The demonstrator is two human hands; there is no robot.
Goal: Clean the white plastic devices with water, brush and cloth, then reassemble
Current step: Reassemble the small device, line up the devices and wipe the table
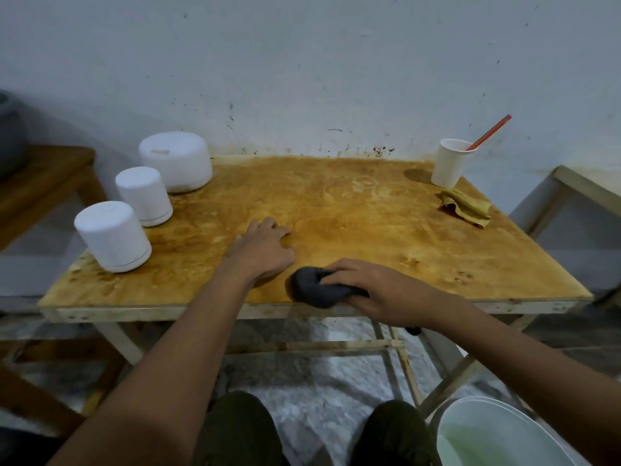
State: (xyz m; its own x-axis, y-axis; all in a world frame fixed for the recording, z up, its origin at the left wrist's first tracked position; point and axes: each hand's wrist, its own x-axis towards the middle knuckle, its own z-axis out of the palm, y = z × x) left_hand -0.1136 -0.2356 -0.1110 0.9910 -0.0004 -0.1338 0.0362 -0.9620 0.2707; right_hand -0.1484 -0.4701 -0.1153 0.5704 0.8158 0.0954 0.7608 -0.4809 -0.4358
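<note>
Plainly, the right hand (379,290) was curled round a bunched dark cloth (312,290) at the near edge of the table (369,210), lower centre of the frame, likely wiping the top or readying the cloth; the left hand (265,250) lay palm down just beside it, fingers relaxed and holding nothing, probably as a brace; the three devices (112,235) stood at the left, well apart from both hands; the brush (492,132) leaned in a cup (450,163) at upper right.

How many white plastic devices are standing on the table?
3, all on the table, left side: the wide device at the far corner, the middle device, the near device closest to the person. None appears hidden.
</note>
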